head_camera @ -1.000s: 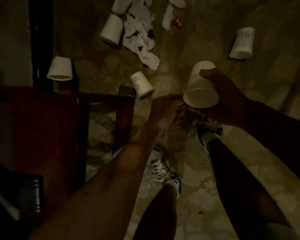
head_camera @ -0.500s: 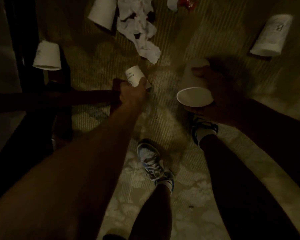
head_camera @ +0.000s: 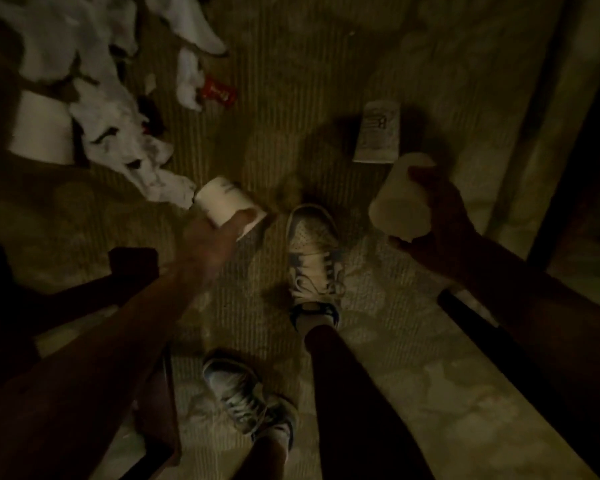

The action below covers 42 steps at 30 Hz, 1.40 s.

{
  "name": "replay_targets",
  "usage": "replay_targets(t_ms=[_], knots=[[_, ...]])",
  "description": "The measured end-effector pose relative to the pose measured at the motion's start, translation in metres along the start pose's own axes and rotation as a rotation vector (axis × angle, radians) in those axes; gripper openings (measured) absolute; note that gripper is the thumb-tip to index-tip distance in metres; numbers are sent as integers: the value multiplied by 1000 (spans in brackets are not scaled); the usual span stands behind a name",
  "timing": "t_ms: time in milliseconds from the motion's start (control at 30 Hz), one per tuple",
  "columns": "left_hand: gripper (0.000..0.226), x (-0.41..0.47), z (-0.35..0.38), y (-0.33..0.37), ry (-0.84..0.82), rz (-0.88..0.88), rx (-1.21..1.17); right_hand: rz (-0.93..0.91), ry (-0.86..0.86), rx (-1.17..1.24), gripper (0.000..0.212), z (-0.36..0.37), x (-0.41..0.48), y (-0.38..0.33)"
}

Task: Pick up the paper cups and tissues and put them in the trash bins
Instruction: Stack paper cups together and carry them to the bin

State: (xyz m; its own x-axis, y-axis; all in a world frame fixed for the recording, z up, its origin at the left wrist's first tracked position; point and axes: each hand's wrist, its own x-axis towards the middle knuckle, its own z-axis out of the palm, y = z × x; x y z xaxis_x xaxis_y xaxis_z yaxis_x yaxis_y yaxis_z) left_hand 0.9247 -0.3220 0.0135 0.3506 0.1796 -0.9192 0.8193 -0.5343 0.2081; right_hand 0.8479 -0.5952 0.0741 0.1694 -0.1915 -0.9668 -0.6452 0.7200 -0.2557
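Four paper cups show against a dim, olive carpet (head_camera: 274,109) with fine ribbing and a pale leafy pattern that brightens toward the lower right. Two of them are in hand.

The left hand (head_camera: 215,240) grips a small cup (head_camera: 222,202) lying sideways, with the thumb across its wall and the other fingers hidden beneath. Whether this cup is clear of the carpet cannot be told. Its far end sits just beside the tip of a long crumpled tissue trail (head_camera: 118,126) that runs up toward the top left corner.

The right hand (head_camera: 440,230) is curled round a plain cup (head_camera: 399,209), held above the floor with one round end turned toward the camera. Just beyond it, a lettered cup (head_camera: 378,133) lies on the carpet with its wider end nearest the person. The fourth cup (head_camera: 42,129) lies at the left edge, touching the tissue trail. More tissues (head_camera: 191,39) lie near the top, with a red wrapper (head_camera: 219,91) beside them.

Dark wooden furniture (head_camera: 132,268) stands at the lower left, partly under the left forearm. A dark upright panel (head_camera: 575,116) closes off the right side, with a paler strip beside it. Two pale sneakers are planted on the carpet: a forward sneaker (head_camera: 314,261) between the hands and a rear sneaker (head_camera: 246,400) lower down.
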Motion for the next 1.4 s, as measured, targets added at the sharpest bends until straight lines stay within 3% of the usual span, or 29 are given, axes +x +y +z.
replay_targets(t_ms=[133, 233, 300, 400, 633, 733, 833, 933, 1100, 1267, 1400], knots=[[50, -27, 42, 69, -367, 139, -98, -83, 91, 77, 34, -10, 15, -28], [36, -23, 70, 103, -494, 154, -178, -151, 86, 93, 47, -9, 34, -41], [28, -14, 95, 116, -517, 154, -185, -132, 115, 51, 50, -4, 45, -44], [52, -6, 125, 133, -464, 46, -171, -156, 34, 116, 20, 2, 63, -44], [33, -4, 115, 114, -519, 134, -126, -153, -129, 218, 21, 16, 49, -20], [40, -26, 87, 101, -561, 181, -79, -165, -185, 207, 22, 27, 17, -6], [45, -63, 60, 98, -581, 161, -132, -168, -203, 234, 28, 37, -30, 8], [45, -116, 26, 103, -612, 166, -157, -157, -191, 302, 16, 42, -92, 15], [48, -270, -55, 122, -573, 237, -166, -216, -180, 404, 18, 55, -259, -7], [52, -453, -130, 146, -619, 416, -241, -333, -259, 495, 29, 66, -449, -43], [56, -573, -193, 155, -673, 565, -282, -437, -362, 534, 54, 69, -582, -50]])
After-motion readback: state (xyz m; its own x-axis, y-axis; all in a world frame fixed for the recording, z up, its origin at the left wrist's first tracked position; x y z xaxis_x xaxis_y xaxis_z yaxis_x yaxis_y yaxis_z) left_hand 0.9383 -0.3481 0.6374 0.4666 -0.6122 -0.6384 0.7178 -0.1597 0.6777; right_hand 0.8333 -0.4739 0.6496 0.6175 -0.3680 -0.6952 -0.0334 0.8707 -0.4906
